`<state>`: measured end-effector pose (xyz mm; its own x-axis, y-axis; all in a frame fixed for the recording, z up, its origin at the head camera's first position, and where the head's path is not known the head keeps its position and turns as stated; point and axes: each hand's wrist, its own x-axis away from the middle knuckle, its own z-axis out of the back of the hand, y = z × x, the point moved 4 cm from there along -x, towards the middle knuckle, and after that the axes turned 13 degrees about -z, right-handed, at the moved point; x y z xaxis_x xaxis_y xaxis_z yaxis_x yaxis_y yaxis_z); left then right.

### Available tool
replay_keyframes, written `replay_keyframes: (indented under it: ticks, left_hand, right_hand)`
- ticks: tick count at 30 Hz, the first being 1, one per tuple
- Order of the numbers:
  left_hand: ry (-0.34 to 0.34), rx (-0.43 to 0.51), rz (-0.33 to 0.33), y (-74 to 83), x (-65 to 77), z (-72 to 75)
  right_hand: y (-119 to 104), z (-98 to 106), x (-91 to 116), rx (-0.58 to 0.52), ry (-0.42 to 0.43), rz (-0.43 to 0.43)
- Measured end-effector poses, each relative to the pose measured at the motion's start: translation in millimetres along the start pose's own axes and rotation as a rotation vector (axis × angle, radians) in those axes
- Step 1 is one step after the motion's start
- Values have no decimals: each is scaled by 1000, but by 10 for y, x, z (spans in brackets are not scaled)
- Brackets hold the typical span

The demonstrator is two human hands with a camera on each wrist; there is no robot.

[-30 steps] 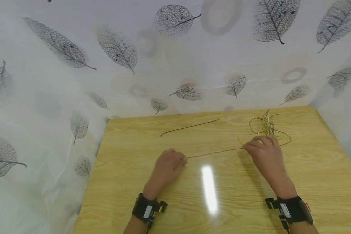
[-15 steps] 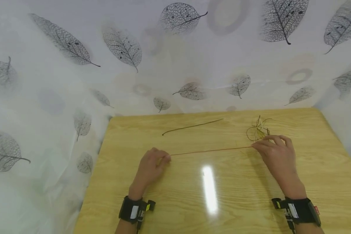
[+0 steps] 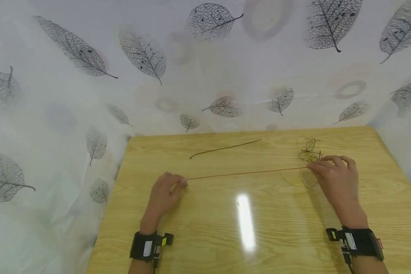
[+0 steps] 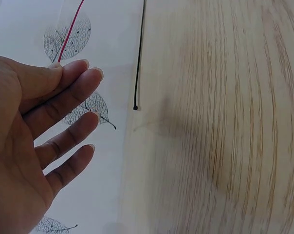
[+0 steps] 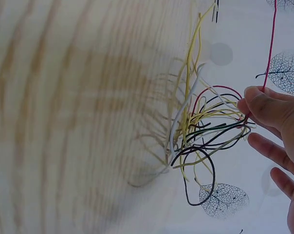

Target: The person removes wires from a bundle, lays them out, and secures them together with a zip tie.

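A thin red wire [image 3: 246,173] runs taut between the two hands, raised over the table. At its left end, my left hand [image 3: 164,194] pinches it between thumb and index finger; the other fingers stay loosely spread in the left wrist view. My right hand [image 3: 337,186] pinches the red wire's other end between thumb and fingertips. Right at those fingertips is a tangled bundle of wires [image 5: 210,122] in yellow, white, black, green and red. The bundle appears lifted, casting a shadow on the wood. Whether other strands are also pinched is hidden by the fingers.
A single black wire [image 3: 226,147] lies across the back of the wooden table [image 3: 209,236], its knobbed end to the left. Behind the table hangs a white covering [image 3: 246,76] with a leaf print. Each wrist wears a black strap [image 3: 356,241] with a camera.
The hands have moved apart, left hand leftward and right hand rightward, so a longer stretch of red wire shows between them. The bundle's loops have shifted with the right hand.
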<state>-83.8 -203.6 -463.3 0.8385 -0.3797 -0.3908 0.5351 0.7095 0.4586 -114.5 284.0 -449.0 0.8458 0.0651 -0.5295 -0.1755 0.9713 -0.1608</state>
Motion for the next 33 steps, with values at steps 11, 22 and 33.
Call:
replay_keyframes:
  ticks: [11, 22, 33]
  left_hand:
    - [2, 7, 49, -151, 96, 121]
    - [22, 17, 112, -279, 277, 259]
    - [68, -10, 149, -473, 437, 477]
  right_hand:
    - [200, -9, 35, 35, -13, -53]
    - [329, 30, 44, 46, -34, -114]
    - [409, 115, 32, 39, 13, -126]
